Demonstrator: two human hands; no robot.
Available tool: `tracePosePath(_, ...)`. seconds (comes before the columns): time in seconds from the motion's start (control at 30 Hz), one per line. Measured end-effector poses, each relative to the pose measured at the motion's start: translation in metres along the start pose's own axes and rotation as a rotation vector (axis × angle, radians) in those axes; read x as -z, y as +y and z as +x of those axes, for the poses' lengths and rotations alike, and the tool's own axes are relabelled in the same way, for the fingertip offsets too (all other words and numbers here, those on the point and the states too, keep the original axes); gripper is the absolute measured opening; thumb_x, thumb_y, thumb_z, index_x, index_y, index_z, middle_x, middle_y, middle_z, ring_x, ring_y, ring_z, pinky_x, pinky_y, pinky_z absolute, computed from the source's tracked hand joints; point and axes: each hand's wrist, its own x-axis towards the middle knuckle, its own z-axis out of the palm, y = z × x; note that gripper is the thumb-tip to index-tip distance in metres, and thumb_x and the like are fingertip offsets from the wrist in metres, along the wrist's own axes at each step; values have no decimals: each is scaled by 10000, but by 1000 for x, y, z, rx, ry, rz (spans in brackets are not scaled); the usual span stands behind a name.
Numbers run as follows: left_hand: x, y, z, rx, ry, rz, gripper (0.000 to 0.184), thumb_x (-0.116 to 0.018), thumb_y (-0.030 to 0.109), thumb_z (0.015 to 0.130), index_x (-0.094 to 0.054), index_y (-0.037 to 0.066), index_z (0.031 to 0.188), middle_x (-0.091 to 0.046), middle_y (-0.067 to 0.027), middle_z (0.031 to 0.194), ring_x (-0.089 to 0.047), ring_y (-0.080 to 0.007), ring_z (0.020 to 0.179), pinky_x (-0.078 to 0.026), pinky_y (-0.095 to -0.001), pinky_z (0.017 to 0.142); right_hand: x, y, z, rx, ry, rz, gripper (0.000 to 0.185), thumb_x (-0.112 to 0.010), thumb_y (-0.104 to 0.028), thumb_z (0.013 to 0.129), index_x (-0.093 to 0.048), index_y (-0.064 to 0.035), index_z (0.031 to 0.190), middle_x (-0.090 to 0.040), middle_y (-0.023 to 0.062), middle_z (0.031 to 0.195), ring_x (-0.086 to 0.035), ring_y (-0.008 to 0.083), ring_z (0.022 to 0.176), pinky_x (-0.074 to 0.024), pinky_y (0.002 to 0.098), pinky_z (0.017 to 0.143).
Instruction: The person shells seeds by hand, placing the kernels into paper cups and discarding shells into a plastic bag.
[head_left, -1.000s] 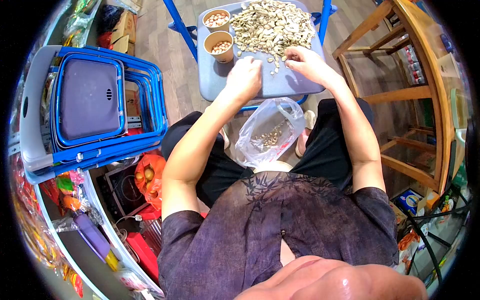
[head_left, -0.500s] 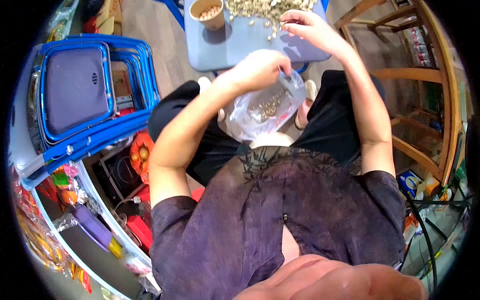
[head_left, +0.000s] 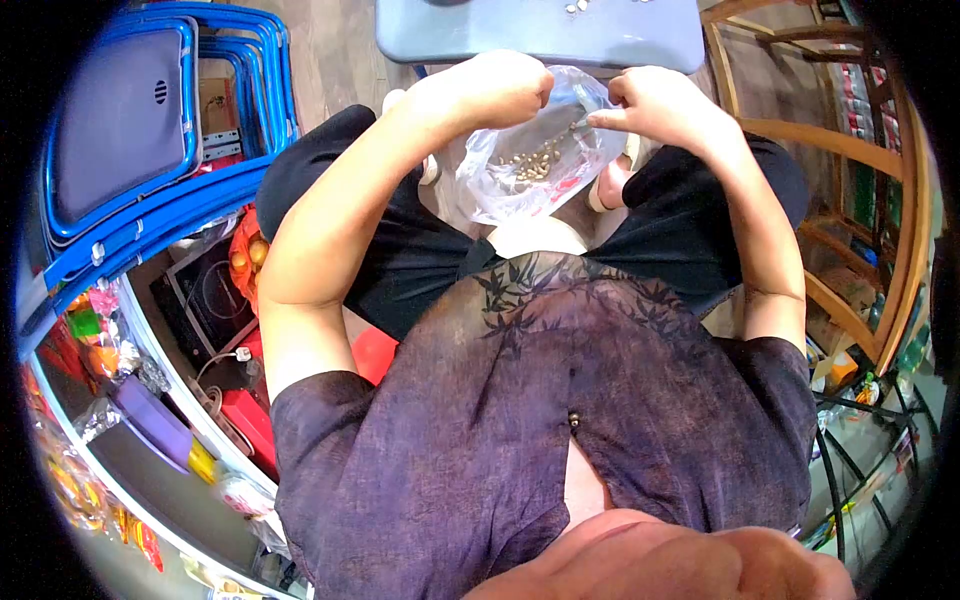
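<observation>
A clear plastic bag [head_left: 490,190] sits between my knees, its mouth facing up, with several small tan pieces like peanut shells [head_left: 535,165] inside. My left hand [head_left: 500,90] is closed beside the bag's upper left rim; whatever its fingers hold is hidden. Across the mouth, my right hand [head_left: 665,105] hovers at the right rim, fingers curled and thumb apart, nothing plainly held. A small piece [head_left: 574,126] shows in the bag just left of that thumb. Beyond both hands is the grey-blue table [head_left: 540,35], with a few pale bits at its cut-off top edge.
Blue-framed folding chairs [head_left: 125,120] are stacked on the left, above a shelf [head_left: 190,490] of packaged goods. A wooden frame [head_left: 830,145] stands on the right. A red bag of round yellowish items [head_left: 245,262] lies near my left knee.
My right hand has come down from the peanuts on the table to the bag's right rim. The view has tilted down, so the cup and most of the pile have left it.
</observation>
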Motion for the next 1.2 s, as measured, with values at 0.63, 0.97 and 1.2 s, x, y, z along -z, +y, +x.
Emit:
tracePosePath(0.63, -85, 7, -3, -18, -315, 100, 184, -570, 87, 775, -715, 28, 871, -695, -196, 865, -679, -374, 832, -533, -451, 726, -49, -48, -85, 151, 46, 781, 112, -626, -95, 891, -611, 16, 886, -586, 31, 764, -528, 100, 751, -436, 255, 694)
tracePosePath(0.97, -144, -10, 18, -36, -323, 60, 188, -570, 77, 771, -707, 14, 883, -694, -200, 900, -674, -378, 857, -529, -455, 751, -47, -45, -72, 239, 30, 815, 143, -636, -115, 897, -615, 24, 919, -517, 46, 676, -533, 100, 676, -449, 288, 600)
tracePosePath(1.2, -268, -50, 64, -7, -419, 64, 196, -569, 71, 769, -701, 9, 900, -693, -202, 924, -670, -379, 874, -527, -454, 767, -19, -11, -47, 210, -94, 397, 181, -631, -117, 856, -543, 39, 832, -507, 166, 736, -513, 255, 677, -436, 357, 641)
